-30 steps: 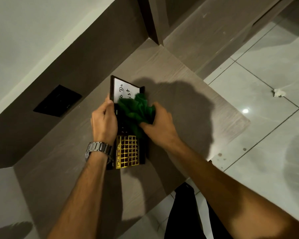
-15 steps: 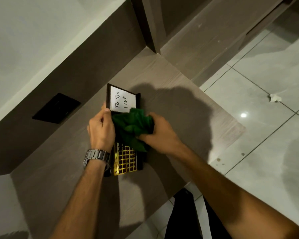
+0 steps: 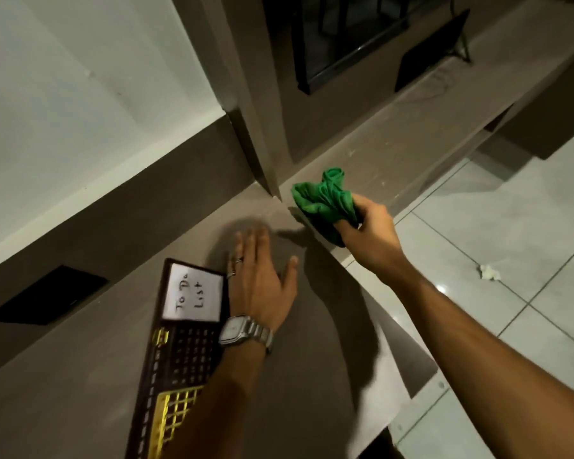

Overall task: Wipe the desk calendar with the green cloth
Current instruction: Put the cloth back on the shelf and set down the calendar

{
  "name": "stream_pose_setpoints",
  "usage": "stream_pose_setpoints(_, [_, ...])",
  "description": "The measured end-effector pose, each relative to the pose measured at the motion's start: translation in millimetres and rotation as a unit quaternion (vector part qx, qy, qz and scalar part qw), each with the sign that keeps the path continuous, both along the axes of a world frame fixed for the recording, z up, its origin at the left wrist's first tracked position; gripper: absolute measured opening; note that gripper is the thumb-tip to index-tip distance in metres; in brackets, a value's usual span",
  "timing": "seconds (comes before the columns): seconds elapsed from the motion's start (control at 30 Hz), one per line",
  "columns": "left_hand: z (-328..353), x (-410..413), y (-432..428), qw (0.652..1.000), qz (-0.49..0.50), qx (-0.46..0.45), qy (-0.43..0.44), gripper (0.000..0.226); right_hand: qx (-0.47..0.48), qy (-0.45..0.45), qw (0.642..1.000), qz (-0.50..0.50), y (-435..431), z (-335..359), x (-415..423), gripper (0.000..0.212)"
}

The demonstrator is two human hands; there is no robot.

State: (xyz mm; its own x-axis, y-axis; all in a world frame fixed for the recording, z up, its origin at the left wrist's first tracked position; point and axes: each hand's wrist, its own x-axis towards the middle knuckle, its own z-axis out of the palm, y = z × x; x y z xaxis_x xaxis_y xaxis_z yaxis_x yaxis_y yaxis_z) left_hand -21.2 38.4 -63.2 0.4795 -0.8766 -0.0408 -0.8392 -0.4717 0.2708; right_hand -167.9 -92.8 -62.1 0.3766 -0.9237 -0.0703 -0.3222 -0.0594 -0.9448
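The dark-framed flat desk calendar (image 3: 179, 352), with its white "To Do List" card and gold grid, is seen lying on the grey-brown wooden desk (image 3: 312, 376). The crumpled green cloth (image 3: 325, 200) is clenched in the right hand (image 3: 371, 233), raised well apart from the calendar. The left hand (image 3: 262, 286) is spread open, empty, just beside the frame. If wiping is resumed, the unheld calendar could be pushed along the smooth top.
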Motion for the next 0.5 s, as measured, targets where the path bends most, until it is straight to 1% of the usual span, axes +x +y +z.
stream_pose_setpoints(0.1, [-43,-6,-35,0.998,0.010,0.062,0.018,0.093,-0.078,0.101,0.991,0.031,-42,-26,5,0.048])
stream_pose_setpoints(0.17, [-63,-4,-49,0.995,0.001,0.095,0.007,0.099,-0.128,0.158,0.977,0.061,-65,-45,11,0.043])
stream_pose_setpoints(0.2, [-70,-2,-53,0.995,-0.006,0.104,0.000,0.100,-0.136,0.173,0.972,0.076,-74,-54,15,0.041])
stream_pose_setpoints(0.23, [-75,0,-56,0.994,-0.014,0.105,-0.011,0.101,-0.146,0.202,0.964,0.095,-81,-64,18,0.044])
stream_pose_setpoints(0.27, [-79,1,-58,0.994,-0.017,0.103,-0.023,0.101,-0.187,0.270,0.934,0.142,-86,-75,23,0.051])
stream_pose_setpoints(0.3, [-81,2,-58,0.994,-0.019,0.101,-0.030,0.101,-0.229,0.342,0.892,0.186,-89,-84,26,0.059])
stream_pose_setpoints(0.33, [-82,3,-58,0.994,-0.019,0.099,-0.035,0.101,-0.251,0.368,0.868,0.219,-91,-94,28,0.064])
stream_pose_setpoints(0.4, [-82,1,-56,0.994,-0.018,0.096,-0.043,0.102,-0.275,0.386,0.836,0.277,-94,-109,28,0.067])
stream_pose_setpoints(0.47, [-81,7,-49,0.992,-0.008,0.118,-0.033,0.102,-0.282,0.359,0.828,0.324,-87,-125,34,0.066])
stream_pose_setpoints(0.5, [-79,5,-48,0.993,-0.005,0.114,-0.033,0.101,-0.288,0.349,0.830,0.326,-87,-127,29,0.067])
